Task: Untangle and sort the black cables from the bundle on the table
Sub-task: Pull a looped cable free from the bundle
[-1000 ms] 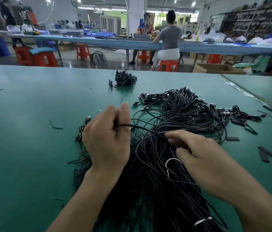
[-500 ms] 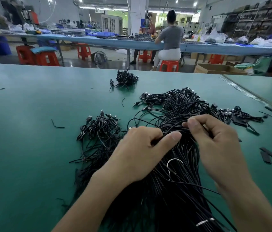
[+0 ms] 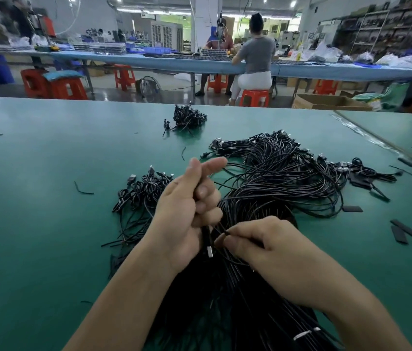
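So we've got the big green table (image 3: 35,224) filling most of the view. On it is the main bundle of black cables (image 3: 288,188), sprawling from mid-table right down to the near edge under our arms. Our left hand (image 3: 187,214) is raised just over the bundle, lower fingers curled round one cable (image 3: 206,234) while the thumb and index finger stick up. That cable's metal USB plug (image 3: 210,249) pokes out below the palm. Our right hand (image 3: 263,244) sits just beside it, thumb and forefinger pinching a thin cable end (image 3: 225,232). Left of the bundle we see a smaller pile of cables (image 3: 144,191), touching its edge, and a little clump (image 3: 189,117) well apart near the far edge. Flat black strips (image 3: 402,231) lie off to the right, and there's a short cable scrap (image 3: 83,190) on the left.
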